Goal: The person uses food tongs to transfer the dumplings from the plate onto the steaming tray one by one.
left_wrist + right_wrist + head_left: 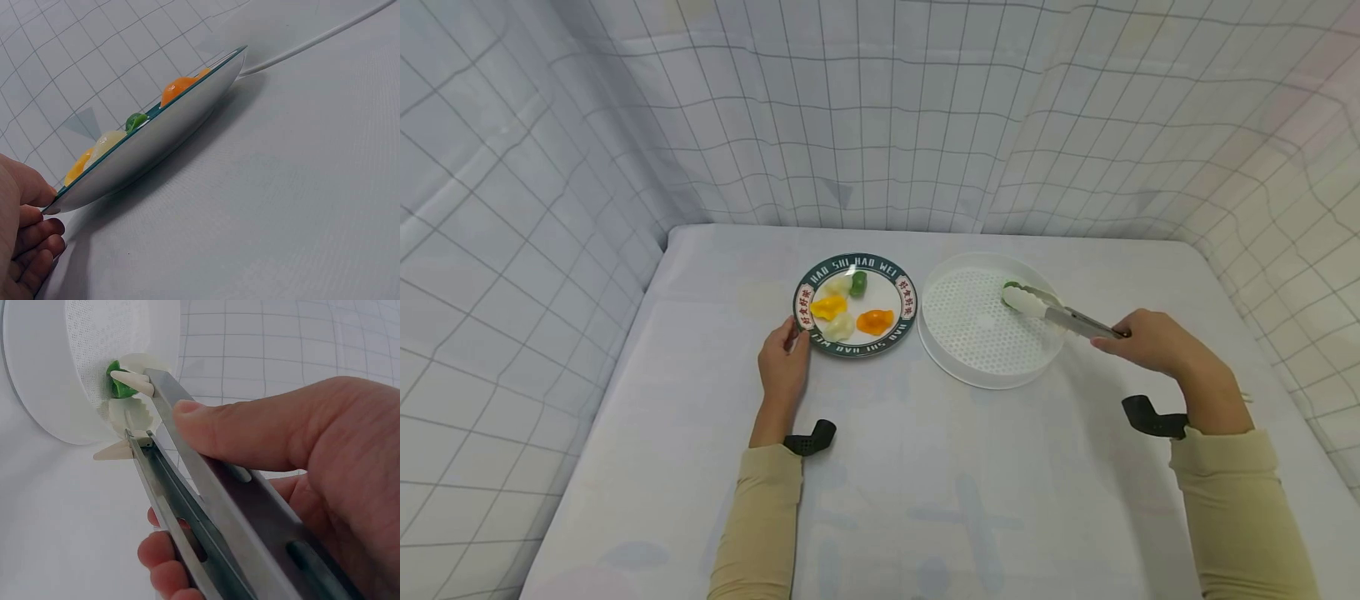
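White counter (865, 500), toward far edge: right grip (1153, 343) clasps tongs (1078, 322), long axis running leftward to green piece (121, 391); left grip (783, 363) pinches plate (880, 292).

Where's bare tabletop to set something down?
Free: near tabletop between the sleeves; also left of the left hand, out to the edge. Crowded: far middle, green-rimmed plate and perforated white basket close together, tongs over the basket's right rim.

From above, head looks forward and down across the counter (880, 467); left wrist skims low beside the plate (156, 140); right wrist looks closely along the tongs (247, 528); all seemingly share the tray (977, 329).
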Available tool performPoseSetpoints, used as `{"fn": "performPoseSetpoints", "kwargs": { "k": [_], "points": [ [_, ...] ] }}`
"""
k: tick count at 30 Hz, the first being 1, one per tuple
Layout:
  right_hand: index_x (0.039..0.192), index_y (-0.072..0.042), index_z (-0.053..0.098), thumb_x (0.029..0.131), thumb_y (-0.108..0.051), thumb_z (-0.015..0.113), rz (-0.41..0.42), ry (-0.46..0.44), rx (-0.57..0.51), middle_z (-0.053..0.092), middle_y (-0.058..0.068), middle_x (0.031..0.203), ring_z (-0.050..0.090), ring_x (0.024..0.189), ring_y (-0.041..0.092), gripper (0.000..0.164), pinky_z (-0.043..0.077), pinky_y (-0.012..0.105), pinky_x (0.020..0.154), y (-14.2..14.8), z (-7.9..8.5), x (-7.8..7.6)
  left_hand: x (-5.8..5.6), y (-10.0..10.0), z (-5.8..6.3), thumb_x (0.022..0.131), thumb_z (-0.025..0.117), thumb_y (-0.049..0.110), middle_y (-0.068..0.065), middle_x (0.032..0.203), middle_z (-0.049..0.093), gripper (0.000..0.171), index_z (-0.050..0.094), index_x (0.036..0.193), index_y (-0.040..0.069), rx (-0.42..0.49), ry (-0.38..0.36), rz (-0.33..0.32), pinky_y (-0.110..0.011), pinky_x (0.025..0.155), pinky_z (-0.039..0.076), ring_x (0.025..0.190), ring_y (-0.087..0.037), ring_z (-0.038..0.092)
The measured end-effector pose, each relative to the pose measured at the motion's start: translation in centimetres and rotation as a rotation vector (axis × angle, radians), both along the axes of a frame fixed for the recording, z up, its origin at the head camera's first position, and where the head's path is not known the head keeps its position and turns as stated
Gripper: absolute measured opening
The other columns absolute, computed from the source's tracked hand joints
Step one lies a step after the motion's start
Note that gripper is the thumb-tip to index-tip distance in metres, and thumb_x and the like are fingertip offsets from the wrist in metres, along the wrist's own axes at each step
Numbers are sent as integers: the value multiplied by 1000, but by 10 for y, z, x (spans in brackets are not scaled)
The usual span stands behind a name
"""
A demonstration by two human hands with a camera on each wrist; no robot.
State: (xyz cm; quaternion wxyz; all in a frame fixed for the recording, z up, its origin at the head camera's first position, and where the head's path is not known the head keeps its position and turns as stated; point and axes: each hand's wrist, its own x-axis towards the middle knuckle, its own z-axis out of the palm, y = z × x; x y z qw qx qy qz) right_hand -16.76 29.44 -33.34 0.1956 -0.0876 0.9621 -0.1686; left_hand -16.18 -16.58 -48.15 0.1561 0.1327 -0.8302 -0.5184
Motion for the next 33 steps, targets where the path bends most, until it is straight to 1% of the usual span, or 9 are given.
{"fn": "performPoseSetpoints", "kwargs": {
  "k": [6, 11, 16, 20, 23, 26, 28, 30, 33],
  "points": [
    [68, -5, 56, 89, -37, 56, 4, 13, 8, 30, -4, 54, 30, 53, 13, 38, 25, 28, 48, 0, 2, 3, 1, 0, 1, 93, 53, 18, -14, 117, 55, 45, 45, 133, 1, -2, -2, 5, -32, 97, 39, 109, -22, 49],
    [70, -5, 56, 89, -39, 55, 0, 24, 12, 31, -4, 55, 31, 53, 13, 39, 26, 28, 49, 2, 5, 6, 0, 0, 1, 93, 53, 18, -14, 117, 55, 44, 46, 133, 1, -7, 0, 8, -32, 97, 39, 109, -22, 49],
    [68, -8, 52, 91, -40, 53, 0, 64, 26, 29, -4, 56, 29, 54, 13, 40, 24, 28, 49, 4, 13, 7, 0, -1, 1, 93, 53, 17, -14, 117, 55, 44, 46, 133, 0, -5, 3, 11, -33, 97, 39, 109, -22, 50],
    [68, -8, 50, 91, -38, 53, 15, 118, 19, 30, -3, 57, 30, 54, 13, 38, 24, 28, 49, 1, 20, 7, 0, -1, 0, 93, 53, 17, -15, 117, 55, 44, 45, 133, 0, -3, 1, 13, -32, 96, 39, 109, -22, 50],
    [72, -6, 51, 91, -37, 54, 42, 161, -3, 31, -2, 57, 31, 54, 14, 37, 25, 28, 49, -5, 22, 5, 0, -2, 0, 93, 53, 18, -14, 117, 55, 44, 46, 133, 1, -4, -2, 18, -32, 96, 40, 108, -22, 50],
    [77, -4, 53, 91, -37, 54, 90, 195, -30, 34, -1, 59, 33, 55, 14, 36, 27, 28, 49, -16, 20, 2, 0, -2, 0, 93, 53, 18, -15, 117, 55, 44, 45, 133, 0, -3, -2, 18, -32, 96, 40, 108, -22, 50],
    [85, -2, 56, 91, -37, 55, 131, 213, -61, 39, 0, 62, 37, 57, 15, 35, 31, 29, 50, -25, 17, 0, 0, -2, 1, 93, 53, 18, -14, 117, 55, 44, 46, 133, 1, 2, -8, 20, -32, 96, 39, 109, -22, 49],
    [89, -2, 58, 90, -36, 57, 171, 242, -89, 44, 1, 65, 40, 59, 15, 34, 34, 29, 52, -33, 14, -2, 0, -2, 1, 93, 53, 19, -13, 118, 55, 44, 45, 133, 1, 9, -15, 15, -32, 97, 39, 109, -22, 49],
    [89, -4, 59, 89, -34, 59, 215, 283, -123, 49, 2, 69, 43, 60, 16, 31, 38, 29, 53, -46, 12, -3, 0, -1, 0, 93, 53, 20, -13, 119, 54, 45, 46, 133, 2, 17, -25, 7, -32, 97, 39, 110, -21, 49]
  ]
}}
